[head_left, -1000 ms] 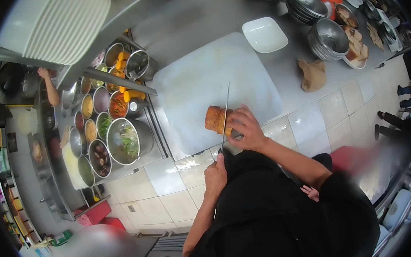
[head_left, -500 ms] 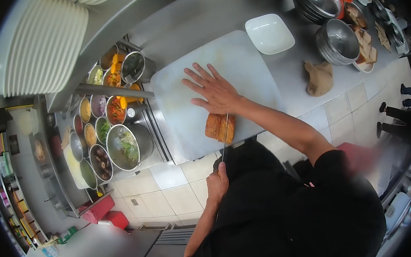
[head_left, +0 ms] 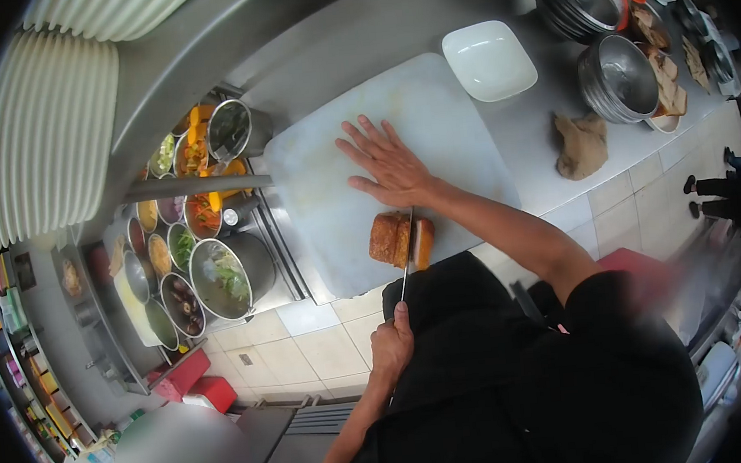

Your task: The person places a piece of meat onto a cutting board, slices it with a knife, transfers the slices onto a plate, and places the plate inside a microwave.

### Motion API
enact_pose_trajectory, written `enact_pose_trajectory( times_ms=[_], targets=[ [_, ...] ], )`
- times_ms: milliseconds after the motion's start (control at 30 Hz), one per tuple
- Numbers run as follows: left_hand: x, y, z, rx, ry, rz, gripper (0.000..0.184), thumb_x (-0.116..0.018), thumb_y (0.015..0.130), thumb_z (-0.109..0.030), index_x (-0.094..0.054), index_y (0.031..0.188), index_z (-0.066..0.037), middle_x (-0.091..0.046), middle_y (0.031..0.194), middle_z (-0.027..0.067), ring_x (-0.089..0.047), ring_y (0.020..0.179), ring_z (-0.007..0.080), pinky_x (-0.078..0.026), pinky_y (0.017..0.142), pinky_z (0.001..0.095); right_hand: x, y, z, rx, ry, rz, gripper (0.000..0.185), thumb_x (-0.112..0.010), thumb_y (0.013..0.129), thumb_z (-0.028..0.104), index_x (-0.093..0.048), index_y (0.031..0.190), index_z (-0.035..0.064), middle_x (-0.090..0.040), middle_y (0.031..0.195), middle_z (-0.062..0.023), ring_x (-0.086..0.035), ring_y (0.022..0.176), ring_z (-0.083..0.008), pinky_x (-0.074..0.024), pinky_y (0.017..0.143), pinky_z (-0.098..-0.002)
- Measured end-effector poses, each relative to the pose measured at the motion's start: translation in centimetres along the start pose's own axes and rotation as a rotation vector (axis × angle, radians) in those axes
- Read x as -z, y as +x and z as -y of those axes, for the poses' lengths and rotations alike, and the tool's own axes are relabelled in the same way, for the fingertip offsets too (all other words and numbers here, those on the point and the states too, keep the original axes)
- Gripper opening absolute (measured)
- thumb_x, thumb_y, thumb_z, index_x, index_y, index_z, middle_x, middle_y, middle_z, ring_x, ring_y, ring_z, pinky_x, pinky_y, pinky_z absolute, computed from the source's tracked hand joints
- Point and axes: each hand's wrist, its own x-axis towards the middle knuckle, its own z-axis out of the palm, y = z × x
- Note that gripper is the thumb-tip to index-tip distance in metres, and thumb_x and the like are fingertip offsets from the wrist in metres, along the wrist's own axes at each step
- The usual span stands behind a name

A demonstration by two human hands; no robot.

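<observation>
We see the browned meat (head_left: 386, 238) on the near part of the cutting board (head_left: 454, 138), the knife (head_left: 406, 275) standing between its left bulk and a slice (head_left: 425, 244) on the right. Our left hand (head_left: 392, 347) grips the knife; our right hand (head_left: 388, 166), fingers spread wide, is at its far end. If that palm slipped, we could be cut; with neither hand steadying it, the meat might skid off the near edge.

light: bright, even | sheen: soft, steel counter (head_left: 356, 45) | edges: bowed, black corners (strongly fisheye) | blur: smeared patches lower left, right
</observation>
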Motion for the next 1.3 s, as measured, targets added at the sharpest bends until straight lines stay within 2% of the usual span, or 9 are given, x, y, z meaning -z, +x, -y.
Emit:
enact_pose_trajectory(
  times_ms=[267, 567, 633, 767, 867, 933, 967, 1033, 1300],
  targets=[
    [-0.1, 0.6, -0.6, -0.056, -0.038, -0.043, 0.078, -0.028, 0.101, -0.055, -0.069, 0.083, 0.009, -0.063, 0.085, 0.0375, -0.06, 0.091, 0.0557, -0.046, 0.084, 0.0574, 0.7, 1.0, -0.3, 0.052, 0.04, -0.027, 0.069, -0.042, 0.098, 0.052, -0.029, 0.151, 0.01, -0.018, 0.161, -0.0132, -0.011, 0.149, -0.0357, -0.0112, 0.118, -0.0572],
    [-0.4, 2.4, -0.6, -0.172, -0.174, -0.017, 0.082, -0.028, 0.1, -0.061, -0.069, 0.084, 0.009, -0.062, 0.085, 0.0378, -0.06, 0.092, 0.0558, -0.045, 0.085, 0.0563, 6.0, -2.0, 0.3, -0.209, 0.048, -0.299, 0.057, -0.047, 0.099, 0.039, -0.039, 0.146, 0.0085, -0.026, 0.157, -0.0194, -0.016, 0.147, -0.0387, -0.0148, 0.117, -0.0559],
    [-0.6, 2.5, -0.4, -0.127, -0.227, 0.002, 0.085, -0.028, 0.098, -0.064, -0.068, 0.084, 0.009, -0.063, 0.085, 0.0366, -0.06, 0.093, 0.0543, -0.045, 0.085, 0.0547, 7.2, -5.8, 0.1, -0.31, 0.265, -0.483, 0.05, -0.051, 0.098, 0.032, -0.045, 0.142, 0.0069, -0.035, 0.152, -0.0215, -0.026, 0.143, -0.0395, -0.0236, 0.115, -0.0508],
    [0.2, 1.1, -0.3, -0.144, -0.293, 0.0, 0.089, -0.028, 0.096, -0.068, -0.067, 0.085, 0.011, -0.063, 0.083, 0.0362, -0.06, 0.093, 0.0534, -0.044, 0.086, 0.0535, 6.6, -14.1, 1.0, -0.444, 0.372, -0.433, 0.057, -0.065, 0.091, 0.026, -0.046, 0.14, 0.005, -0.045, 0.143, -0.0208, -0.041, 0.132, -0.0386, -0.0376, 0.107, -0.0428],
    [0.9, 0.4, 1.0, -0.156, -0.349, -0.055, 0.087, -0.032, 0.095, -0.068, -0.066, 0.079, 0.011, -0.064, 0.072, 0.0288, -0.065, 0.078, 0.044, -0.048, 0.077, 0.0479, 6.8, -16.9, 4.2, -0.468, 0.475, -0.261, 0.069, -0.076, 0.08, 0.025, -0.047, 0.139, 0.0058, -0.045, 0.141, -0.02, -0.042, 0.129, -0.0383, -0.0376, 0.108, -0.0439],
    [2.3, -0.4, 1.6, -0.124, -0.509, -0.092, 0.084, -0.038, 0.094, -0.069, -0.062, 0.071, 0.007, -0.058, 0.058, 0.0164, -0.06, 0.058, 0.0283, -0.048, 0.06, 0.0402, 7.0, -17.1, 6.0, -0.408, 0.452, -0.255, 0.074, -0.079, 0.074, 0.023, -0.047, 0.139, 0.0061, -0.045, 0.14, -0.0195, -0.043, 0.129, -0.0384, -0.0378, 0.108, -0.0438],
    [2.7, -0.2, 2.2, -0.133, -0.501, -0.091, 0.084, -0.038, 0.094, -0.069, -0.062, 0.071, 0.007, -0.058, 0.058, 0.0164, -0.06, 0.058, 0.0283, -0.048, 0.06, 0.0402, 7.0, -17.2, 6.6, -0.347, 0.429, -0.24, 0.079, -0.082, 0.069, 0.021, -0.047, 0.139, 0.0064, -0.045, 0.14, -0.0191, -0.043, 0.128, -0.0385, -0.0381, 0.108, -0.0437],
    [3.3, 0.4, 3.3, -0.052, -0.623, -0.137, 0.079, -0.04, 0.093, -0.07, -0.056, 0.063, 0.002, -0.049, 0.051, 0.0064, -0.048, 0.045, 0.0159, -0.039, 0.045, 0.0329, 6.1, -17.3, 6.3, -0.351, 0.412, -0.242, 0.08, -0.082, 0.067, 0.018, -0.047, 0.139, 0.0066, -0.044, 0.14, -0.0192, -0.043, 0.128, -0.0386, -0.0383, 0.108, -0.0437],
    [2.0, 3.5, 6.7, 0.041, -0.572, -0.066, 0.081, -0.038, 0.092, -0.073, -0.053, 0.06, 0.0, -0.047, 0.049, 0.0061, -0.047, 0.041, 0.0161, -0.037, 0.039, 0.0322, 2.2, -15.5, 5.5, -0.315, 0.426, -0.278, 0.076, -0.08, 0.064, 0.009, -0.05, 0.134, 0.0055, -0.046, 0.135, -0.0193, -0.044, 0.125, -0.0387, -0.0398, 0.106, -0.044]
  ],
)
